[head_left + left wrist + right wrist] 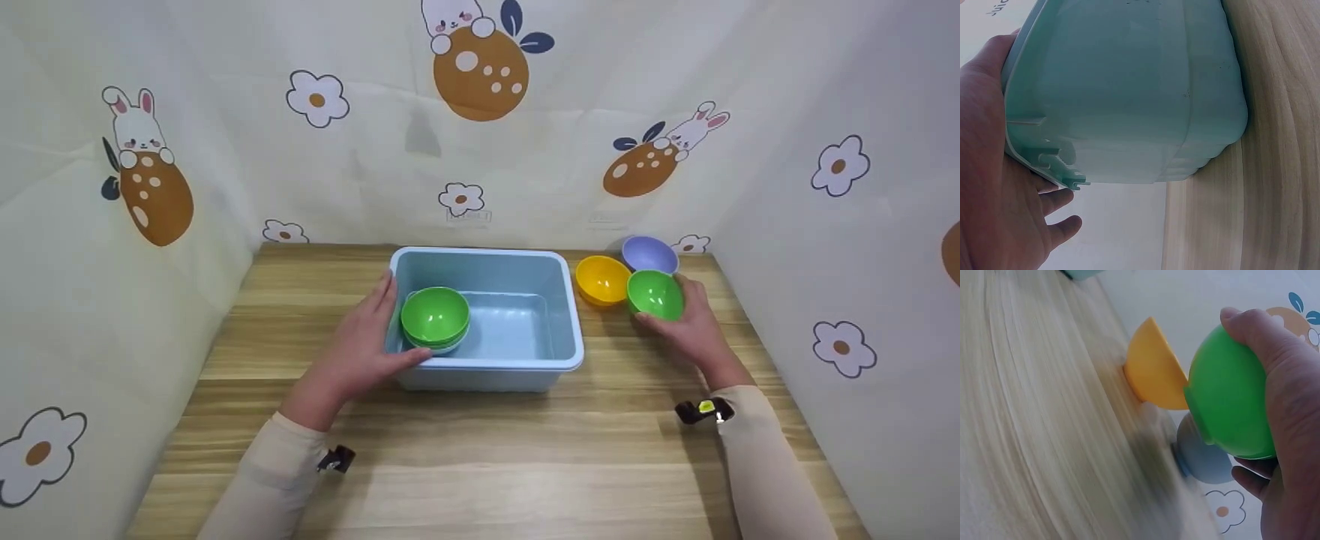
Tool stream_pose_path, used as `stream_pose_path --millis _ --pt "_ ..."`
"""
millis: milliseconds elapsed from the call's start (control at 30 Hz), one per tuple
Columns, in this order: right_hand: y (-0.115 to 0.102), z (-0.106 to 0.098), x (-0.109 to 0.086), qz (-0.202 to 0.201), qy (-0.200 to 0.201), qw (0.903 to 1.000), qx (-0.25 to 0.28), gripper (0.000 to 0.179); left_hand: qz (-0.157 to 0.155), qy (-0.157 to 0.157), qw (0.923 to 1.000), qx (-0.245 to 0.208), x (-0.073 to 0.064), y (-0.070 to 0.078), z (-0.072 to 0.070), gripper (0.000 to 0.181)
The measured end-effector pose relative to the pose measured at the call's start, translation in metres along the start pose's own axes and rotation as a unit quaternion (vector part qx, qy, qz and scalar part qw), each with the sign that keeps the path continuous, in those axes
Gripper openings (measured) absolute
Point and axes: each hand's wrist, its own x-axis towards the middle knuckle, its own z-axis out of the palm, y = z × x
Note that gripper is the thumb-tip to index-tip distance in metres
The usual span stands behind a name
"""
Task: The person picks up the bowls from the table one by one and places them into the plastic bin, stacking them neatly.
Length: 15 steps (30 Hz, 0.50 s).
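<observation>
A light blue plastic basin stands on the table. My left hand rests at its front left corner, thumb along the front rim and the other fingers extended by the left side; the left wrist view shows the palm against the rim. Inside the basin, at the left, green bowls sit stacked over a pale blue one. My right hand holds another green bowl by its side, thumb and fingers round it, raised above the table. Close by stand a yellow bowl and a purple bowl.
The wood-grain table runs back to a cream printed cloth, which also hangs at both sides. The basin's raised walls lie between the stacked bowls and the bowls at right. Each sleeve carries a small black device at the wrist.
</observation>
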Motion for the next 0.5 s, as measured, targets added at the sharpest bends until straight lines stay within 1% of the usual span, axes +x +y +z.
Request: stream_pose_path --millis 267,500 --pt "-0.015 -0.001 -0.003 -0.015 -0.010 0.9995 0.024 0.110 -0.008 -0.004 1.0000 0.000 0.000 0.002 0.000 0.127" --pt "-0.033 -0.002 -0.002 -0.012 -0.020 0.9991 0.034 0.111 -0.012 -0.004 0.9999 -0.001 0.000 0.001 0.001 0.130"
